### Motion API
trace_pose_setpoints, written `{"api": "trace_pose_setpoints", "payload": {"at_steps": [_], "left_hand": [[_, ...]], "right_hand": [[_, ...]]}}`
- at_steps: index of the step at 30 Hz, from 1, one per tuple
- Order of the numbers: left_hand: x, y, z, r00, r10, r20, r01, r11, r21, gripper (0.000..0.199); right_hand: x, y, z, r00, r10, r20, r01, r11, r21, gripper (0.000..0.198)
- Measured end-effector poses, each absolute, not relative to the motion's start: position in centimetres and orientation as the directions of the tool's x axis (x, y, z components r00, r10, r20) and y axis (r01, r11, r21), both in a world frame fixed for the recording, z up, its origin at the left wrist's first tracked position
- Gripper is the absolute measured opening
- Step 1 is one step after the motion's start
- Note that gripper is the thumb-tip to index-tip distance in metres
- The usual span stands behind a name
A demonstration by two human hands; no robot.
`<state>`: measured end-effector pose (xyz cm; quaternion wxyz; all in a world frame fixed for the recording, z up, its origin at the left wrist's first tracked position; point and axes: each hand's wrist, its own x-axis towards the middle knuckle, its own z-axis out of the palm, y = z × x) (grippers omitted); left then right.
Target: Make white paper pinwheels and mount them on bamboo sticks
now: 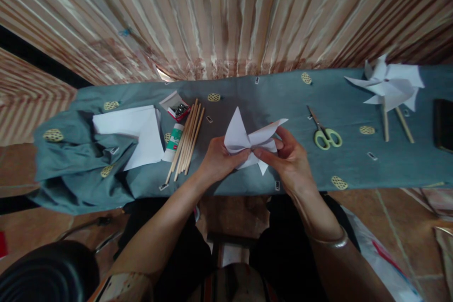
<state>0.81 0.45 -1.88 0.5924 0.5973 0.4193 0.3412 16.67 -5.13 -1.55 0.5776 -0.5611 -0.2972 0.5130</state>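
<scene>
The left hand [221, 158] and right hand [292, 160] pinch a pinwheel [236, 133] near its centre, above the surface [354, 163]; it looks folded but unmounted. Mounted pinwheels [391, 86] lie rightward, seemingly complete; loose sticks [188, 134] and paper [147, 137] look unused.

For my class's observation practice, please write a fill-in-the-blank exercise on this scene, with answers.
The left hand and right hand hold a paper pinwheel coloured ____.
Between it and the far-right pinwheels lies a pair of ____.
Those pinwheels show ____ wooden handles.
The glue stick lies on the ____ side of the wooden sticks.

Answers: white; scissors; two; left.
</scene>
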Motion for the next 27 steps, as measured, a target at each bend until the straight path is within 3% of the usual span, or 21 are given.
{"api": "trace_pose_setpoints", "payload": {"at_steps": [7,17,27], "left_hand": [[0.7,0.4,-1.7,0.420,0.897,-0.134,0.073,0.114,0.991,0.026],[1.2,0.2,-1.3,0.352,0.915,-0.198,0.095,0.176,0.980,0.022],[1.4,-0.1,-1.8,0.317,0.939,-0.132,0.160,0.084,0.983,0.017]], "right_hand": [[16.7,-5.3,-1.3,0.290,0.926,-0.241,-0.271,-0.162,-0.949,0.064],[16.1,-5.4,-1.4,0.375,0.895,-0.243,-0.235,-0.162,-0.958,0.084],[15.5,-5.6,-1.7,0.384,0.903,-0.190,-0.210,-0.115,-0.971,0.073]]}}
